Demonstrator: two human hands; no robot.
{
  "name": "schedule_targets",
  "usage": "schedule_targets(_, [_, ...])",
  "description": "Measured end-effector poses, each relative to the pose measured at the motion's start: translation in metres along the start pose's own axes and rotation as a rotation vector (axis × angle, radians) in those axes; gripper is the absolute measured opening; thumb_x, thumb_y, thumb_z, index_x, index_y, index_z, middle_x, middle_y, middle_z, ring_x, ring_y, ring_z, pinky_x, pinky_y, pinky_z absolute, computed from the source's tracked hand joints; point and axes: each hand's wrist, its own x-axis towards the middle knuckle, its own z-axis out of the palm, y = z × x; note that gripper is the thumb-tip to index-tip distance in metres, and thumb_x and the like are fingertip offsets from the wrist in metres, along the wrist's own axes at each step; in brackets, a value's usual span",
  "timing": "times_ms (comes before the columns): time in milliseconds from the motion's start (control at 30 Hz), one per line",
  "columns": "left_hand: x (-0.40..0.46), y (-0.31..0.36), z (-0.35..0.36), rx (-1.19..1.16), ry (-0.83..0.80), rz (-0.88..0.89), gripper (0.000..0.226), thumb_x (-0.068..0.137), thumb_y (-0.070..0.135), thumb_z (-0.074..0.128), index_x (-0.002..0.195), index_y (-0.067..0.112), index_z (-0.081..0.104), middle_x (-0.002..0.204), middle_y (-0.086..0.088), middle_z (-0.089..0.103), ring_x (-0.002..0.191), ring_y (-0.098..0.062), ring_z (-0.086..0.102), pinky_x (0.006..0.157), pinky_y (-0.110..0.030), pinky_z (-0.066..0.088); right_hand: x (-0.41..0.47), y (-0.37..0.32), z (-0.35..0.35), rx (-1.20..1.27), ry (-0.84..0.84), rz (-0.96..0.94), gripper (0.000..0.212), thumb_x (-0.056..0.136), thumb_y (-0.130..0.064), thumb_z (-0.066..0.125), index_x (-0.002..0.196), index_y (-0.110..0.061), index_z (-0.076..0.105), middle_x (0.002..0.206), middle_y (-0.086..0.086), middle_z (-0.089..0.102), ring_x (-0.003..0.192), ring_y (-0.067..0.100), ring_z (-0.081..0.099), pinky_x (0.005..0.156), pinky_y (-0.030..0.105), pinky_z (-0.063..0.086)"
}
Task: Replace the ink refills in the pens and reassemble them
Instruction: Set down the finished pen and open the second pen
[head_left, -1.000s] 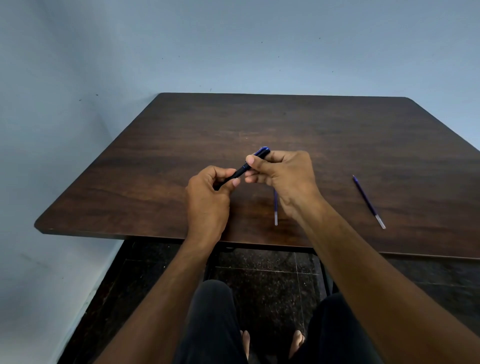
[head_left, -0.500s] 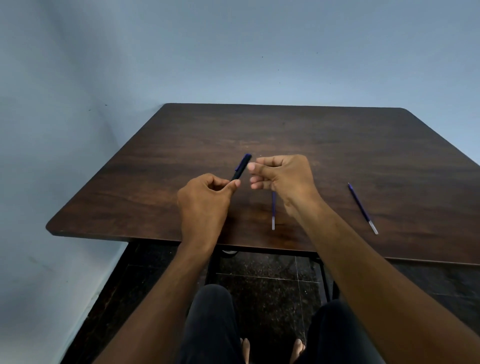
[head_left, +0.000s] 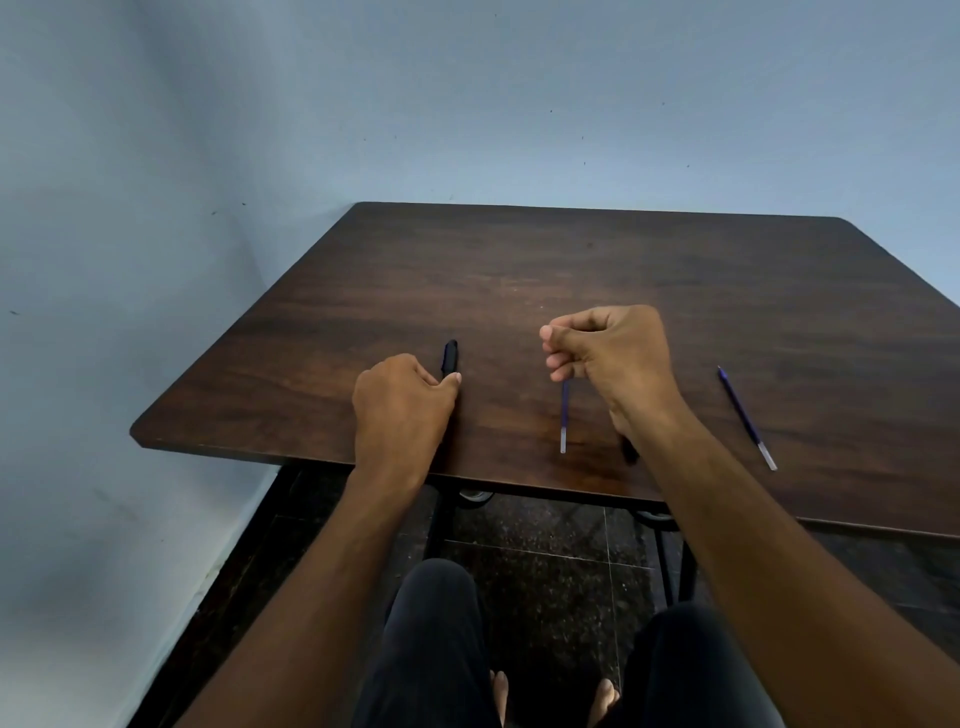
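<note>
My left hand (head_left: 402, 410) rests on the dark wooden table (head_left: 597, 270) near its front edge, closed around a dark blue pen (head_left: 450, 358) whose far end sticks out past my thumb and lies low against the tabletop. My right hand (head_left: 610, 358) hovers to the right with its fingers curled in; nothing shows between them. Beneath it lies a blue ink refill (head_left: 564, 415) with a clear end pointing toward me. A second blue refill (head_left: 746, 418) lies further right. A small dark piece (head_left: 630, 453) peeks out beside my right wrist.
The table stands in a corner of pale blue walls (head_left: 156, 208). My knees (head_left: 436, 623) and bare feet are below the front edge, over a dark speckled floor (head_left: 561, 571) and the table's black frame.
My hands have moved apart. The right hand let go of the pen and shifted right. The left hand carried the pen left and down to the tabletop.
</note>
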Motion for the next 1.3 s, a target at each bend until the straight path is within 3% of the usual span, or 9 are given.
schedule_targets(233, [0.003,-0.005,0.001,-0.043,-0.019,-0.039,0.031,0.085,0.054,0.073,0.075,0.026,0.061,0.072,0.010,0.064,0.075,-0.009,0.064,0.083,-0.038,0.057,0.005,0.000,-0.007,-0.114,0.031,-0.010,0.007,0.086,-0.004,0.076,0.087,0.003,0.074,0.071,0.016,0.072,0.054,0.019,0.064,0.050,0.030,0.057])
schedule_targets(400, [0.003,-0.008,-0.001,-0.077,-0.007,-0.062,0.032,0.085,0.053,0.073,0.077,0.023,0.065,0.068,0.009,0.065,0.067,-0.003,0.062,0.073,-0.028,0.054,0.014,-0.001,-0.034,-0.469,0.169,-0.089,0.019,0.084,-0.017,0.078,0.066,-0.018,0.072,0.059,0.002,0.068,0.045,0.004,0.058,0.051,0.022,0.050])
schedule_targets(500, [0.002,-0.004,-0.004,-0.094,0.018,-0.060,0.032,0.088,0.050,0.072,0.075,0.022,0.066,0.059,0.011,0.060,0.056,0.002,0.054,0.062,-0.019,0.043,0.019,-0.001,-0.049,-0.631,0.173,-0.029,0.023,0.082,-0.023,0.082,0.071,-0.004,0.074,0.062,0.006,0.067,0.053,0.014,0.061,0.053,0.022,0.049])
schedule_targets(667, [0.004,-0.003,0.002,-0.158,0.041,0.030,0.027,0.087,0.047,0.073,0.075,0.024,0.066,0.068,0.010,0.063,0.071,-0.006,0.062,0.079,-0.040,0.057,0.019,0.006,-0.050,-0.844,0.115,0.141,0.045,0.077,-0.042,0.084,0.073,-0.002,0.066,0.074,0.015,0.068,0.065,0.029,0.067,0.061,0.032,0.054])
schedule_targets(833, [-0.002,0.017,0.008,-0.215,-0.008,0.164,0.026,0.085,0.044,0.076,0.075,0.022,0.068,0.072,0.010,0.065,0.070,-0.004,0.061,0.064,-0.011,0.045,0.012,0.002,-0.041,-0.895,0.025,0.244,0.046,0.076,-0.043,0.085,0.085,-0.004,0.062,0.088,0.014,0.068,0.083,0.031,0.069,0.075,0.039,0.059])
schedule_targets(933, [-0.006,0.028,0.013,-0.271,-0.082,0.207,0.025,0.085,0.042,0.077,0.073,0.022,0.068,0.071,0.010,0.066,0.067,-0.002,0.060,0.060,-0.003,0.041,0.011,-0.002,-0.040,-0.929,0.029,0.243,0.046,0.079,-0.037,0.084,0.073,-0.011,0.047,0.087,0.011,0.063,0.082,0.028,0.065,0.068,0.036,0.052])
schedule_targets(1100, [-0.009,0.040,0.023,-0.348,-0.116,0.257,0.025,0.083,0.044,0.079,0.070,0.024,0.069,0.069,0.011,0.068,0.068,0.003,0.062,0.061,-0.004,0.042,0.009,-0.001,-0.049,-0.780,0.047,0.205,0.033,0.077,-0.029,0.081,0.067,-0.002,0.065,0.072,0.014,0.068,0.054,0.026,0.059,0.059,0.037,0.058])
schedule_targets(1200, [-0.010,0.046,0.031,-0.406,-0.157,0.262,0.026,0.083,0.046,0.077,0.074,0.022,0.073,0.072,0.008,0.072,0.075,-0.003,0.065,0.062,-0.012,0.048,0.000,-0.003,-0.052,-0.778,0.058,0.090,0.037,0.077,-0.029,0.078,0.056,-0.004,0.060,0.053,0.006,0.057,0.046,0.021,0.052,0.047,0.031,0.048])
schedule_targets(1300, [-0.011,0.053,0.040,-0.542,-0.252,0.206,0.016,0.088,0.042,0.074,0.083,0.027,0.074,0.079,0.004,0.076,0.072,-0.008,0.069,0.068,-0.025,0.055,-0.005,-0.003,-0.051,-0.635,0.017,0.024,0.018,0.081,-0.020,0.076,0.074,-0.006,0.067,0.061,0.009,0.070,0.051,0.023,0.069,0.048,0.029,0.054])
